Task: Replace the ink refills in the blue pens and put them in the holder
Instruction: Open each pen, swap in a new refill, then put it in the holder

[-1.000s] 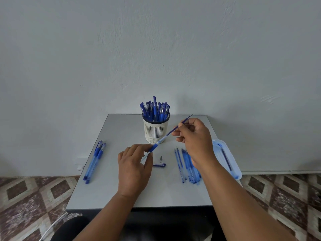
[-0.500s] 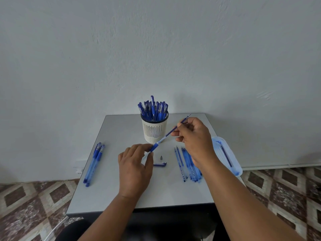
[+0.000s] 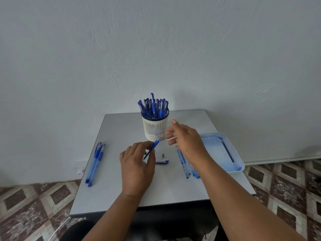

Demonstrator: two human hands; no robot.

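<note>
My left hand (image 3: 137,164) grips a blue pen barrel (image 3: 154,145) that slants up to the right, with a refill tip poking out of its upper end. My right hand (image 3: 187,141) hovers just right of it with spread fingers, holding nothing. A white slotted holder (image 3: 155,129) packed with several blue pens (image 3: 153,106) stands behind both hands. A small metal pen tip (image 3: 163,155) and a pen cap (image 3: 162,161) lie on the grey table (image 3: 121,129) between my hands. Several loose refills (image 3: 184,164) lie partly under my right wrist.
Two whole blue pens (image 3: 96,161) lie side by side near the table's left edge. A pale blue tray (image 3: 217,150) with one dark refill (image 3: 227,153) sits at the right edge. A wall stands close behind the table; patterned floor tiles surround it.
The refill that my right hand was pinching has slid into the barrel. My right hand has let go and spread its fingers. The left hand keeps its hold.
</note>
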